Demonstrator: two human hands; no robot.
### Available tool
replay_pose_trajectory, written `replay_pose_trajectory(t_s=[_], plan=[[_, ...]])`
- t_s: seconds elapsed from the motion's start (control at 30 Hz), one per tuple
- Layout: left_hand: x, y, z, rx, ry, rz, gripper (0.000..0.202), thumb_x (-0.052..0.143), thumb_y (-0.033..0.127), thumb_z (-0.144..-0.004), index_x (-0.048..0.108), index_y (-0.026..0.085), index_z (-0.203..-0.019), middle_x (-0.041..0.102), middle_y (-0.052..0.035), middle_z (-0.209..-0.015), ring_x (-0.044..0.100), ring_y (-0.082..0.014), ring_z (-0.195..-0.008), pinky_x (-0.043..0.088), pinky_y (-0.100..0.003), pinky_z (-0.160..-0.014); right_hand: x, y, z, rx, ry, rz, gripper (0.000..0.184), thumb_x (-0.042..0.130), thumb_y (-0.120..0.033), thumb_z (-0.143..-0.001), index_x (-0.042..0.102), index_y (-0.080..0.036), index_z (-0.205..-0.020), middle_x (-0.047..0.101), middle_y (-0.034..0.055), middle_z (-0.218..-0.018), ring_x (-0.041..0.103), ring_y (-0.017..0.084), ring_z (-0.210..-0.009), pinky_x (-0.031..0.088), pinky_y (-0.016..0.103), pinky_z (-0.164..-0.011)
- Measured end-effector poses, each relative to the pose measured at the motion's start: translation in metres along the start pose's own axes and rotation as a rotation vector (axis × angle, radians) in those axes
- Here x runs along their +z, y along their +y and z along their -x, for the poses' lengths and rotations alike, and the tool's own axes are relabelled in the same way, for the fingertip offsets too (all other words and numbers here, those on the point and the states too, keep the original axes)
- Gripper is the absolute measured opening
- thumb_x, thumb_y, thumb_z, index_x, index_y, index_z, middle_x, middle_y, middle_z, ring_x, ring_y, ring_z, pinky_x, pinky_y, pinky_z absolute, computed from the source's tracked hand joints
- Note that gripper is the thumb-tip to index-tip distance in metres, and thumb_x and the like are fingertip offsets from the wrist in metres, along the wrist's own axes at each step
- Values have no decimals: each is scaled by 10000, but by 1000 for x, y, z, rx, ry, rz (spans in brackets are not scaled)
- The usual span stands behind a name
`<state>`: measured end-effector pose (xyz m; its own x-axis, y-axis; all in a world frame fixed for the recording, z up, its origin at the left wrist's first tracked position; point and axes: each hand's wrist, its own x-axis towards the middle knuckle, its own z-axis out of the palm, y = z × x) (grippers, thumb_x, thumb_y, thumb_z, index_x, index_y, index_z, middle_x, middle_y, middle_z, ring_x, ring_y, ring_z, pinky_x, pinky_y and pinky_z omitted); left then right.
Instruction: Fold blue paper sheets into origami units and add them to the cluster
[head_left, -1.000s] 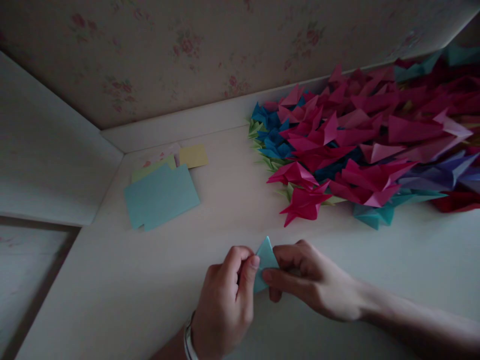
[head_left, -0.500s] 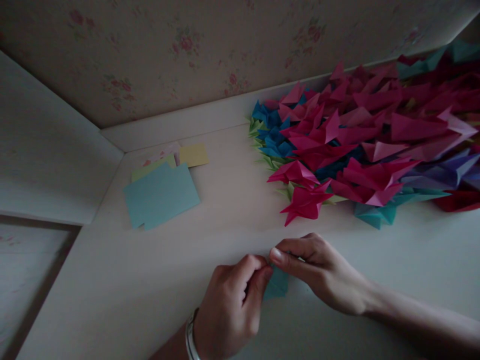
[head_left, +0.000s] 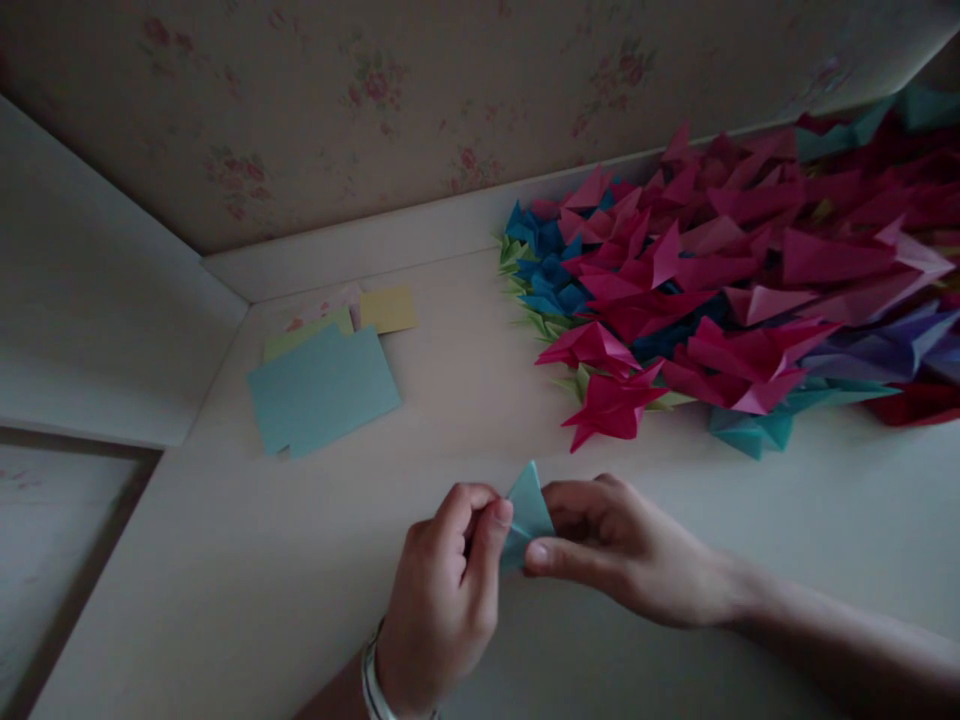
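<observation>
A small light-blue folded paper piece (head_left: 527, 508) stands as a pointed triangle between my two hands, just above the pale table (head_left: 225, 580). My left hand (head_left: 442, 595), with a bracelet at the wrist, pinches its left edge between thumb and forefinger. My right hand (head_left: 615, 545) pinches its right side, thumb underneath and fingers curled on top. Most of the paper's lower part is hidden by my fingers.
A big heap of folded paper shapes (head_left: 720, 280), mostly pink and red with blue, green, teal and purple, lies at the back right. Flat sheets, light blue (head_left: 322, 392), green and yellow (head_left: 387, 308), lie at the back left by the floral wall (head_left: 375, 110).
Half a second ago the paper lay pressed low against the table under both hands. Now both hands have lifted it, so its tip points up again as one second ago.
</observation>
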<state>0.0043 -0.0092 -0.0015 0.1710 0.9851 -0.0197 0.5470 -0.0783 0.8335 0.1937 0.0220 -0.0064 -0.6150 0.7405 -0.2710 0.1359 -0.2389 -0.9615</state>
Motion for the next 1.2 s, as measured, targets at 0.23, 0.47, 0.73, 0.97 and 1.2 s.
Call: replay_pose_trajectory(t_s=[0.23, 0.47, 0.73, 0.97, 1.2], plan=[[-2, 3, -1, -44, -111, 81, 286, 418, 358, -1031, 602, 205, -876, 502, 60, -561, 469, -106, -485, 322, -209, -468, -5, -1, 2, 41, 112, -62, 385, 636, -486, -914, 699, -123, -805, 740, 79, -743, 692, 167, -696, 534, 235, -637], [-3, 1, 1, 18, -115, 58, 264, 410, 299, -1034, 535, 216, -816, 370, 92, -510, 397, -95, -431, 296, -214, -453, -7, 1, 1, -14, 128, -155, 365, 676, -478, -891, 707, -123, -812, 734, 57, -721, 694, 154, -686, 545, 222, -635], [-3, 2, 1, -12, -115, 32, 256, 397, 311, -1033, 574, 214, -874, 427, 79, -531, 437, -106, -443, 311, -228, -460, -11, -4, 1, -87, 250, 47, 366, 617, -441, -933, 691, -143, -734, 711, 51, -686, 672, 156, -654, 507, 226, -582], [-6, 0, 1, 49, -94, -79, 382, 408, 288, -1021, 477, 211, -653, 475, 52, -492, 497, -101, -435, 340, -227, -486, -15, -3, 2, -87, 275, 30, 365, 631, -446, -926, 689, -150, -720, 705, 47, -676, 660, 157, -645, 492, 232, -579], [-9, 4, 5, -211, -197, 440, 452, 391, 438, -1030, 597, 172, -728, 619, -10, -615, 510, -91, -446, 384, -202, -450, -18, -4, -1, -43, 122, -186, 364, 665, -447, -911, 715, -133, -734, 715, 48, -688, 653, 143, -647, 519, 239, -622]])
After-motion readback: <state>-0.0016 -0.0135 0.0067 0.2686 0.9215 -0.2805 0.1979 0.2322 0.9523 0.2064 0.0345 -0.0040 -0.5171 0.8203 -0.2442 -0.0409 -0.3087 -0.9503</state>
